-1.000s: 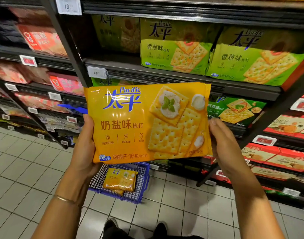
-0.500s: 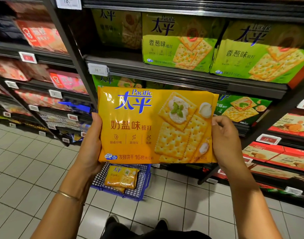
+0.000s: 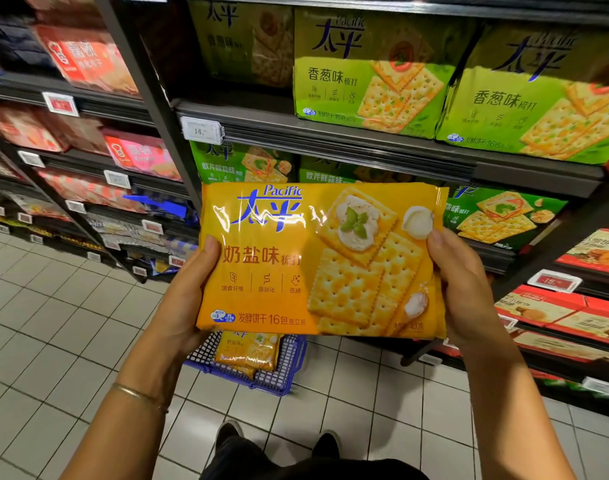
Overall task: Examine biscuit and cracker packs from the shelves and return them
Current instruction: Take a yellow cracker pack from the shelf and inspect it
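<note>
A large yellow Pacific cracker pack (image 3: 296, 265) is held up in front of the shelves, its printed front facing me. My left hand (image 3: 185, 299) grips its left edge, thumb on the front. My right hand (image 3: 465, 289) grips its right edge, thumb on the front near the top. Light-green cracker packs (image 3: 369, 81) stand on the shelf above, and darker green packs (image 3: 504, 216) sit on the shelf right behind the held pack.
A blue wire basket (image 3: 285, 372) stands on the tiled floor below the pack with a yellow cracker pack (image 3: 247, 351) inside. Red packs (image 3: 88, 60) fill the left shelves, red boxes (image 3: 552, 306) the lower right. My shoes (image 3: 227, 431) stand close to the basket.
The yellow pack has shifted right and a little down in my view. My right hand went from flat against the pack's edge to gripping it with the thumb on the front.
</note>
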A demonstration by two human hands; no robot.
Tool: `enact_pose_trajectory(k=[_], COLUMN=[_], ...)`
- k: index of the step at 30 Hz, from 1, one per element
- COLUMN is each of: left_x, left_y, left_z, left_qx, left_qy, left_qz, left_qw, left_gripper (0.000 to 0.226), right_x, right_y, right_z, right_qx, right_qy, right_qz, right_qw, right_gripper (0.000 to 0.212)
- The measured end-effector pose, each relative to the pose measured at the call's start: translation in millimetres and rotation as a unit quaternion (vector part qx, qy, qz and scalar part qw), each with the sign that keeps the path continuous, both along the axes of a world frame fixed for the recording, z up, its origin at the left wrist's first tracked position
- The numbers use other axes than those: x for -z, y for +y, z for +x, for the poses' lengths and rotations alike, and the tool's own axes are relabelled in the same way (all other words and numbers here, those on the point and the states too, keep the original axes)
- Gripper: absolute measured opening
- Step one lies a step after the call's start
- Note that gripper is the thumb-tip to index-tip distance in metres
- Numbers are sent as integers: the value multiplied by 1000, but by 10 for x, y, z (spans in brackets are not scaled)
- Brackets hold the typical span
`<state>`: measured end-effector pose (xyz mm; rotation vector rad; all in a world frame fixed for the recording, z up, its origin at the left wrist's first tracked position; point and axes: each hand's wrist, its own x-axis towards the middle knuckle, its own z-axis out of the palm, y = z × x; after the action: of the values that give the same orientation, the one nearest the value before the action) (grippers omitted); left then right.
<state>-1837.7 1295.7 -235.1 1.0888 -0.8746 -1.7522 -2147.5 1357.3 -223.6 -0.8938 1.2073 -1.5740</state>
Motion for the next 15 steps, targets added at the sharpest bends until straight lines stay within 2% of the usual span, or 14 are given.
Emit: enact_pose_trajectory(k=[3, 7, 11, 15], left_x=[43, 117, 118, 86], left_y=[-62, -133, -172, -220], left_z=[5, -6, -24, -18], left_qx=[14, 44, 64, 89], left_qy=[13, 37, 77, 109], left_qz=[75, 160, 171, 167], left_qw=[997, 985, 980, 976], left_gripper=[44, 49, 58, 69], right_x=[-31, -100, -100, -34], right_y=[6, -43, -106, -130], right_z=[-62, -148, -207, -307], right_qx=[-22, -63, -28, 7], right_qy=[-55, -2, 24, -62], right_qz=[-24, -72, -39, 42], right_qw=[998, 995, 999, 997], right_gripper=[54, 59, 49, 41])
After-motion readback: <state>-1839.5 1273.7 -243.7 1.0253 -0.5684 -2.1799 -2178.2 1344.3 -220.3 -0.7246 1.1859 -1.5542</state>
